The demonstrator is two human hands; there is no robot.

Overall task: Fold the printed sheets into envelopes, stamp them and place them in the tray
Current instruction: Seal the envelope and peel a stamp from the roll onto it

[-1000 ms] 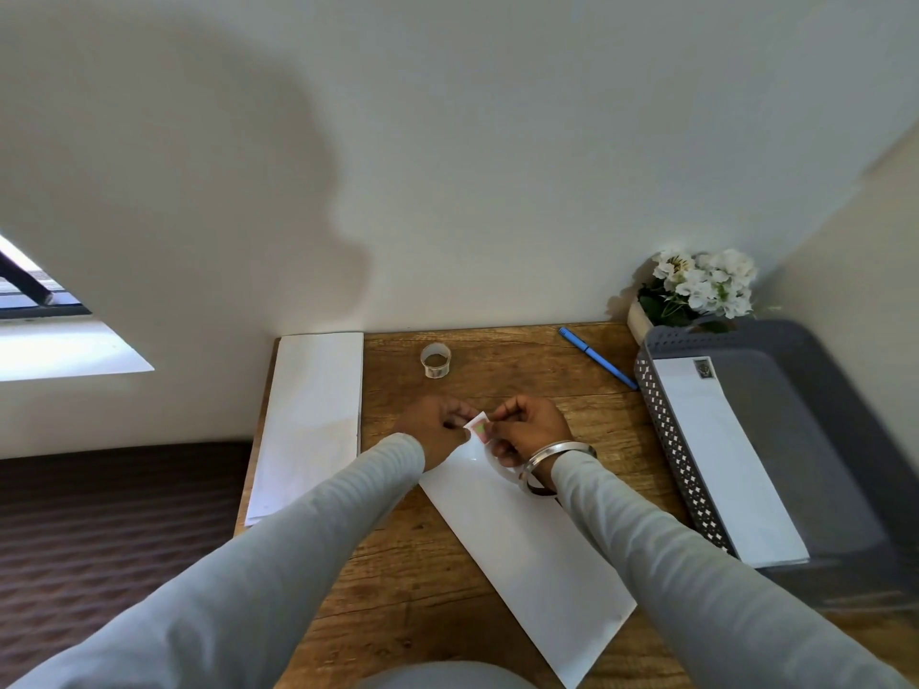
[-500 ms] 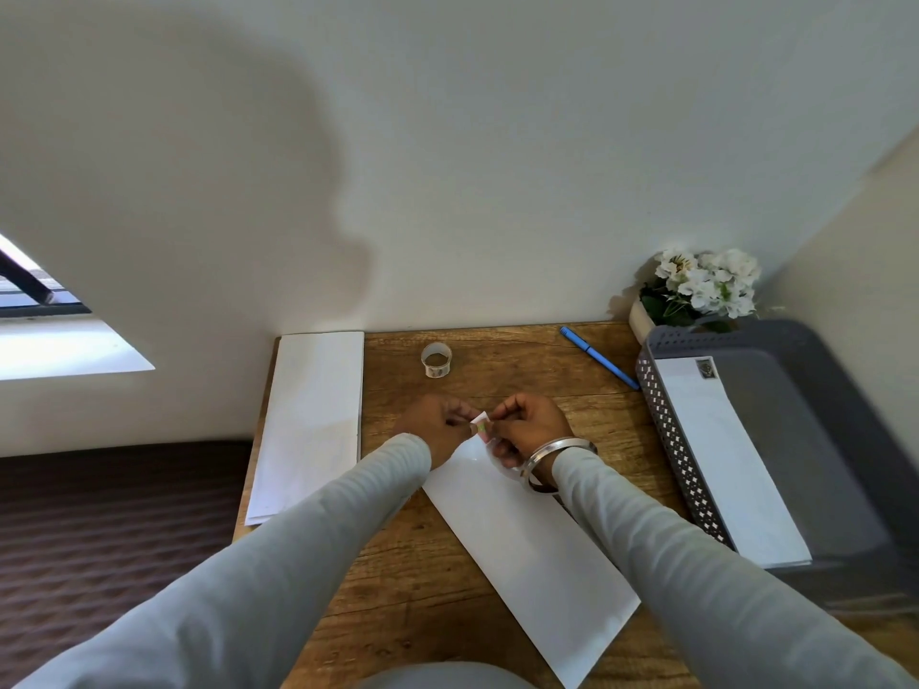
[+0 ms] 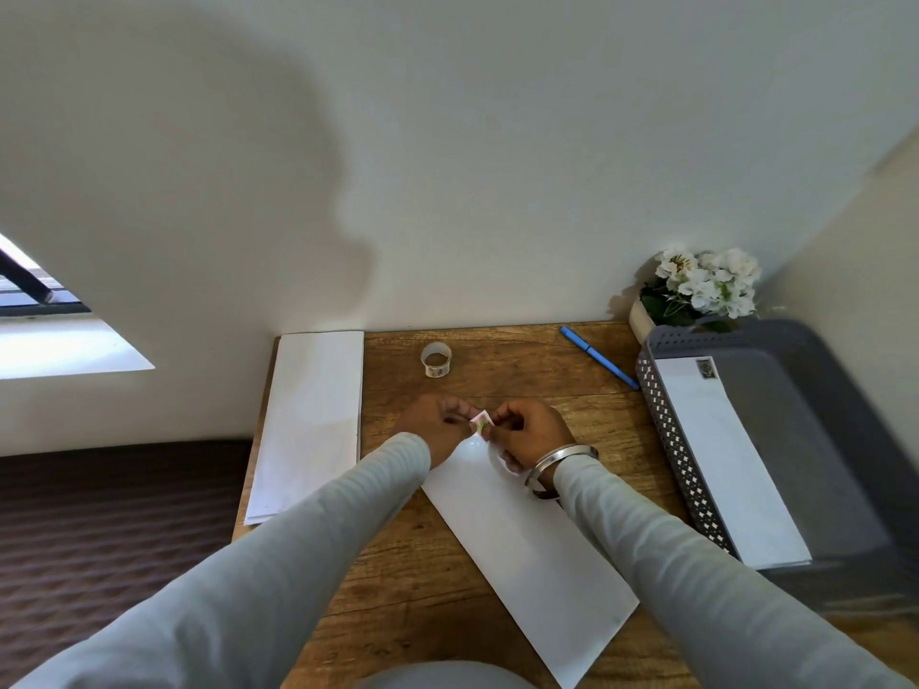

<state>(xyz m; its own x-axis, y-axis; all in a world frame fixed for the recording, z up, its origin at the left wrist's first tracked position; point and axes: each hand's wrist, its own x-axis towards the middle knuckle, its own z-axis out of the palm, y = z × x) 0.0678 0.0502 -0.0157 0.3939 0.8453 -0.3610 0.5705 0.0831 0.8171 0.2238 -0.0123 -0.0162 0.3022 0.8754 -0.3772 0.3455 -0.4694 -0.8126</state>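
**Stamp (image 3: 481, 424) held over envelope (image 3: 532, 549)**

A small pinkish stamp with a green spot is pinched by left hand (image 3: 437, 425) and right hand (image 3: 529, 432) over the far end of a white envelope lying slantwise on the wooden tabletop (image 3: 497, 375). Grey tray (image 3: 666, 440) at right; pale wall (image 3: 497, 166) behind.

Two envelopes (image 3: 527, 554) (image 3: 731, 464) — one pen (image 3: 599, 358), one tray (image 3: 671, 440)

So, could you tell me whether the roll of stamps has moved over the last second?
No. The roll of stamps sits in the same spot between the sheet stack and the blue pen.
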